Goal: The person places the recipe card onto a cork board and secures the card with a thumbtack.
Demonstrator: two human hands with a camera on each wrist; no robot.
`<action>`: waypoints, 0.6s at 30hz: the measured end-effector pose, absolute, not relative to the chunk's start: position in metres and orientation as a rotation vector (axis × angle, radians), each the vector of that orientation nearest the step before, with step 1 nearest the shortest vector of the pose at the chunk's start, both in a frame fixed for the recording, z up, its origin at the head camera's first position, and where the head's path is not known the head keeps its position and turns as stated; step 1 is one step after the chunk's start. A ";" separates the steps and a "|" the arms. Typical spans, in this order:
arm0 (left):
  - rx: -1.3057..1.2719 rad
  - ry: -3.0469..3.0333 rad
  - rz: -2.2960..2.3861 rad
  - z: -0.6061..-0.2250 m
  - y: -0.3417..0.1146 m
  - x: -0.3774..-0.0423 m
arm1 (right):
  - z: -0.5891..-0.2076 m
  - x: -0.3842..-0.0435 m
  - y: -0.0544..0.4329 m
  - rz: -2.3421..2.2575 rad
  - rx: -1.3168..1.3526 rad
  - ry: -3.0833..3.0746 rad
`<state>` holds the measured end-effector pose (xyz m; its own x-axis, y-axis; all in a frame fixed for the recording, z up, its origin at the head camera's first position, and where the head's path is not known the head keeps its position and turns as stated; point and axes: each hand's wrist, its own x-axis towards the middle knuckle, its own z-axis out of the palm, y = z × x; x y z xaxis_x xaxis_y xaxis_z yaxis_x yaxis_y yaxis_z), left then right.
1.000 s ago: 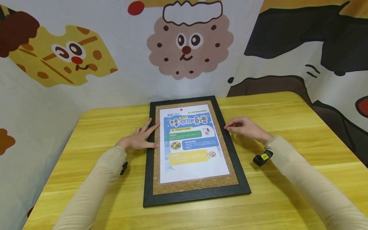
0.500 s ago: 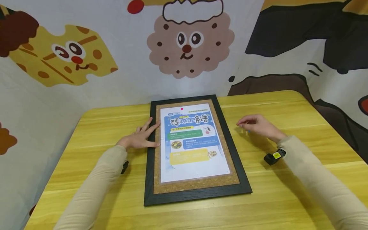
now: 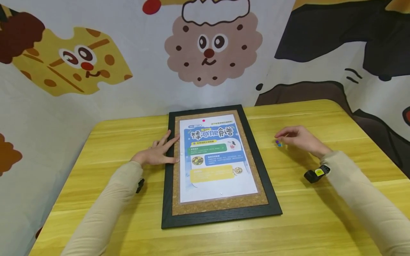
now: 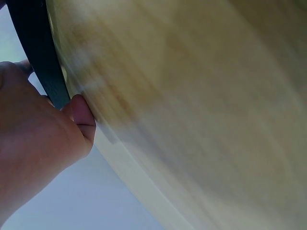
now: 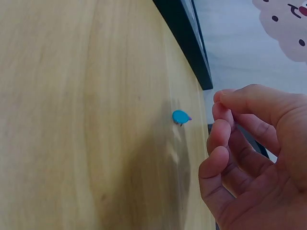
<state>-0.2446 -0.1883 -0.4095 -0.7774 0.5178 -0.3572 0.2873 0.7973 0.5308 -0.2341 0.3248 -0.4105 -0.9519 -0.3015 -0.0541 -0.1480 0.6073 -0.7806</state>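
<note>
A picture frame with a black border and cork backing (image 3: 221,204) lies on the table, holding a printed poster (image 3: 208,188) with Chinese text and a pink-red dot at its top. My left hand (image 3: 157,153) rests with spread fingers across the frame's left side. To the right of the frame, my right hand (image 3: 302,140) hovers over the table, fingers loosely bent and thumb near the index fingertip. Nothing shows between those fingertips in the right wrist view. Close beside this hand are a blue thumbtack (image 5: 180,117) and a small purple piece (image 3: 277,142), partly overlapped by the blue one.
A yellowish wood-grain table (image 3: 109,167) carries the frame. Behind it hangs a white cloth (image 3: 144,101) printed with cartoon food figures. Black wrist straps, such as the one by the right sleeve (image 3: 317,174), sit on both arms.
My right hand has moved right, away from the frame's edge, and the blue and purple pieces have come into view beside it. The left hand stays on the frame.
</note>
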 end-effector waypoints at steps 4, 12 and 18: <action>0.597 2.490 0.627 -0.410 -0.189 -0.245 | -0.412 -0.233 0.327 -1.253 -0.391 2.666; 0.599 2.501 0.632 -0.412 -0.189 -0.245 | -0.419 -0.231 0.334 -1.195 -0.373 2.690; 0.597 2.508 0.625 -0.413 -0.189 -0.245 | -0.422 -0.229 0.335 -1.216 -0.372 2.688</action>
<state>-0.2453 -0.1887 -0.4127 -0.7873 0.5115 -0.3442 0.2901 0.8000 0.5253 -0.2292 0.3352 -0.4221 -0.9549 -0.2928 -0.0494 -0.1562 0.6367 -0.7551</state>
